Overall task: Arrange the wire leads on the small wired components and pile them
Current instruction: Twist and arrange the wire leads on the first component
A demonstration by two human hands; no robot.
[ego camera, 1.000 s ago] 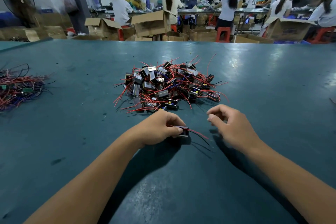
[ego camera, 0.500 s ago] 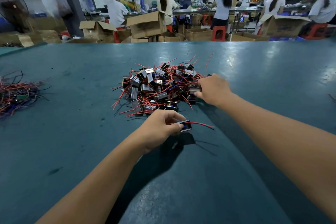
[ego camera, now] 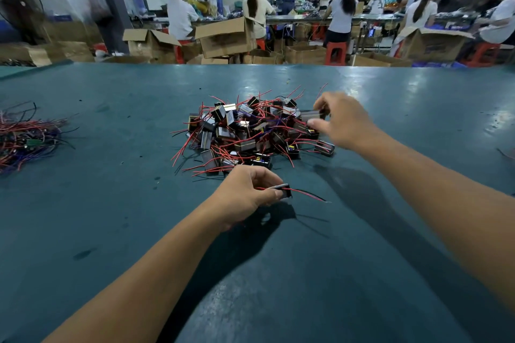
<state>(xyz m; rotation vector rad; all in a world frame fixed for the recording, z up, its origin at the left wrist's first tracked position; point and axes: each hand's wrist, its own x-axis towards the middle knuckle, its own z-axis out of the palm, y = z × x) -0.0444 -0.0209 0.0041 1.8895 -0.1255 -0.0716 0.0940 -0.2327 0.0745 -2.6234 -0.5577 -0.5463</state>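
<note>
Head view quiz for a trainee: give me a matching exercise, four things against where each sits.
Things:
1. left hand
2. right hand
3. central heap of components
4. tangled wire bundle

Places:
A. far left of the table
B. middle of the table
C. right edge of the heap, pinching a component
D. near side of the heap, holding one component

Pairs: 1-D, 2-C, 3-B, 4-A

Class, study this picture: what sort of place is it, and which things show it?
Probably a factory assembly floor: a heap of small wired parts on a long green workbench, open cardboard boxes behind it, and capped workers at another bench.
</note>
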